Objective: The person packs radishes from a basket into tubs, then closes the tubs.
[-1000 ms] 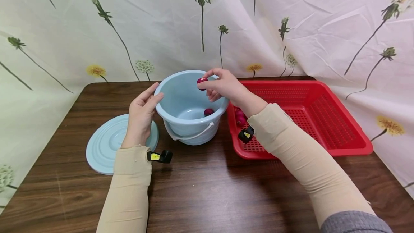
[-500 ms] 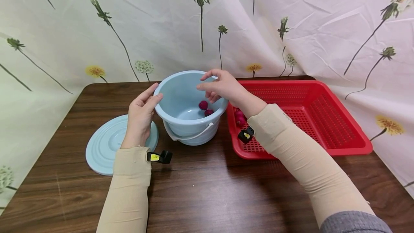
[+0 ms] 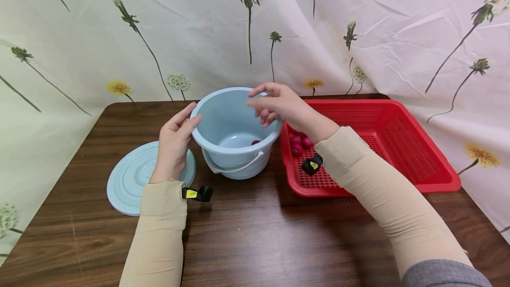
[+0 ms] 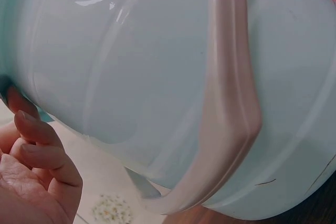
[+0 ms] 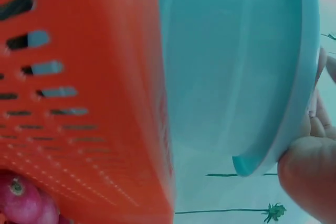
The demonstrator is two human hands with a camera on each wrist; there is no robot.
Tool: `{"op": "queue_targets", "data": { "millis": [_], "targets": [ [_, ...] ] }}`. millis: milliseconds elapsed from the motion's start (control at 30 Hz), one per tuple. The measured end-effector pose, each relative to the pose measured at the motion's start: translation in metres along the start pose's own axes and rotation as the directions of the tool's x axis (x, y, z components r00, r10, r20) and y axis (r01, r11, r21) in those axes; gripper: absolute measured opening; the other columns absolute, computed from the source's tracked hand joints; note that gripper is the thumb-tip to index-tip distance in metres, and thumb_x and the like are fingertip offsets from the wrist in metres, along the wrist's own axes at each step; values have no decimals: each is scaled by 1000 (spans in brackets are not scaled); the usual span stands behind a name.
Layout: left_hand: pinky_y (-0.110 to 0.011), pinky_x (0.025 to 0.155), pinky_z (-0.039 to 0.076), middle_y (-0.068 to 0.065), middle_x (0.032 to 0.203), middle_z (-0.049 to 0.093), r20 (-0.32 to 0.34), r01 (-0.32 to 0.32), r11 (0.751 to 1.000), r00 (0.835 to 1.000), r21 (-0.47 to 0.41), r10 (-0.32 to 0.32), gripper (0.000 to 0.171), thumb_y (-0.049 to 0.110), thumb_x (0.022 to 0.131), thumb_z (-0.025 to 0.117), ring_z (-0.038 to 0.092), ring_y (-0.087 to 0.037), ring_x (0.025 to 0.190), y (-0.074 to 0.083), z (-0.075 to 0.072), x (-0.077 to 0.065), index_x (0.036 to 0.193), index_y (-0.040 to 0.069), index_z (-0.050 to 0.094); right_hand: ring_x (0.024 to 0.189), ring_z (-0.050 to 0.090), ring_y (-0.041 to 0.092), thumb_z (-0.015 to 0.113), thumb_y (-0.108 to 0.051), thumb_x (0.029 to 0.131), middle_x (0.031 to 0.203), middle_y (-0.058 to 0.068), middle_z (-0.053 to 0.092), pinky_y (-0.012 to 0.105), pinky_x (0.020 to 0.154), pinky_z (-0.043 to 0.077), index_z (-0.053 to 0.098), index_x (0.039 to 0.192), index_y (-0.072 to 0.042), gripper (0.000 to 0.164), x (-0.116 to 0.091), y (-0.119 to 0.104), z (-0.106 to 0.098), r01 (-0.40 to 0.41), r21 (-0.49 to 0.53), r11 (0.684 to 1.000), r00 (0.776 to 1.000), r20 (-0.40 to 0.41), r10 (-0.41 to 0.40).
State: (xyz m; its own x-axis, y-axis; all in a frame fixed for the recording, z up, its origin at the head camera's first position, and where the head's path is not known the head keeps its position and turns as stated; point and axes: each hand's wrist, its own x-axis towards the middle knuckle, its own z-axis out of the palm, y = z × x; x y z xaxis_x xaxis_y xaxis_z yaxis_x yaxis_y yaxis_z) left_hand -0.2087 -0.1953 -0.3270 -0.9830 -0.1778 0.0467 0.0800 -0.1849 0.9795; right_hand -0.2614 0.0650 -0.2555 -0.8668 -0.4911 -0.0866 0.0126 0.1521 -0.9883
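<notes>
A light blue bucket (image 3: 235, 163) stands upright in the middle of the head view. My left hand (image 3: 173, 141) holds its left rim, thumb toward the inside; the left wrist view has the curled fingers (image 4: 42, 145) beside the bucket wall. Over the right rim hovers my right hand (image 3: 284, 105), fingers loosely bent with nothing between them. Inside the bucket, part of a red radish (image 3: 255, 142) shows near the front wall. Several more radishes (image 3: 300, 141) lie in the left end of a red plastic basket (image 3: 432, 187), partly behind my right wrist.
A round light blue lid (image 3: 125, 180) lies on the wooden table (image 3: 255, 234), left of the bucket and partly under my left forearm. The bucket's white handle (image 3: 235, 169) hangs down in front. A flower-print cloth (image 3: 199, 25) hangs behind the table.
The right hand let go of a radish, which fell into the bucket beside another one. That hand then moved slightly right, toward the basket. The left hand kept its place on the rim.
</notes>
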Motion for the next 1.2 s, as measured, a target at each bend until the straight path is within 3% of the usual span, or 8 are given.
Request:
{"op": "queue_targets", "data": {
  "millis": [133,300,633,967,1200],
  "targets": [
    [-16,52,41,8,66,57,-6,-5,1000,1000,-2,5,54,21,91,73,46,-6,57,-1,1,0,141,11,56,60,56,19,65,-19,96,75,7,60,28,56,53,61,106,-6,17,-3,2,-8,29,37,999,1000,-12,-29],
    [-15,53,41,8,66,57,-14,-1,1000,1000,-12,1,53,21,91,73,46,-6,57,0,1,0,140,12,57,60,55,19,63,-23,97,75,7,60,27,56,52,62,98,-7,15,-6,3,-23,31,33,999,997,-70,-28],
    [-16,51,40,8,65,55,-15,19,1000,1000,-10,-19,53,22,91,74,44,-6,56,0,1,-1,140,13,57,59,55,17,61,-25,99,75,5,63,26,55,53,60,116,-3,28,-15,11,-49,-29,2,1000,993,-113,29],
    [-15,51,40,8,65,56,-9,6,1000,1000,-20,-6,52,21,91,73,45,-6,55,0,1,-1,140,13,57,58,57,17,60,-29,98,72,4,63,28,57,55,62,110,-7,25,-19,24,-72,-57,-25,998,981,-188,52],
    [-15,50,39,8,64,55,-5,3,1000,1000,-26,-3,52,21,91,73,44,-6,54,-1,1,-1,140,12,57,57,58,15,57,-31,99,72,2,64,28,58,56,60,121,-3,36,-20,33,-84,-96,-59,994,978,-191,83]
  ]
}}
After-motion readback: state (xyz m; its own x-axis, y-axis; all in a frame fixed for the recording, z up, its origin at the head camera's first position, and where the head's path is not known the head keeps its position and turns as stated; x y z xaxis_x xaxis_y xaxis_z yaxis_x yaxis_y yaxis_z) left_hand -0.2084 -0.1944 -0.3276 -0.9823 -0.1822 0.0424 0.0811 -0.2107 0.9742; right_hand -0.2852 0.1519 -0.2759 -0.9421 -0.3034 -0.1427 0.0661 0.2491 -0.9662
